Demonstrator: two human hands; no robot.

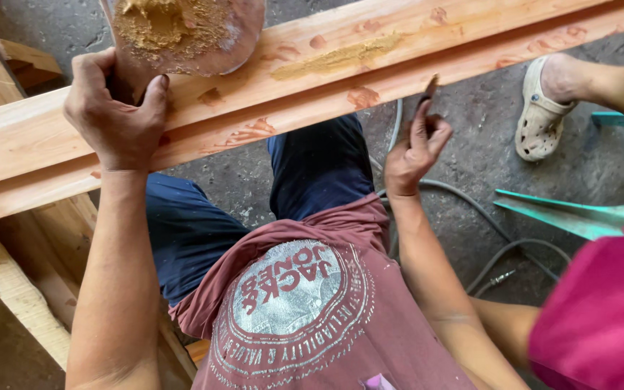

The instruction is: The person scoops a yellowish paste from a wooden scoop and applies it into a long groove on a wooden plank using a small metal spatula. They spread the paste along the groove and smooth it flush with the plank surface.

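A long reddish wooden beam (312, 79) runs across the view above my lap, with patches of tan filler smeared on it. My left hand (113, 115) rests on the beam's near edge and grips a round board (182, 29) heaped with yellow-brown filler paste. My right hand (414, 148) is just below the beam's near edge, holding a small dark spatula (430, 90) whose tip points up at the beam's side.
Another person's foot in a pale clog (539, 115) stands on the concrete floor at the right, and a pink sleeve (601, 310) is at lower right. Grey hoses (485, 224) cross the floor. A teal metal piece (579, 217) lies right. Stacked timber (16, 274) sits left.
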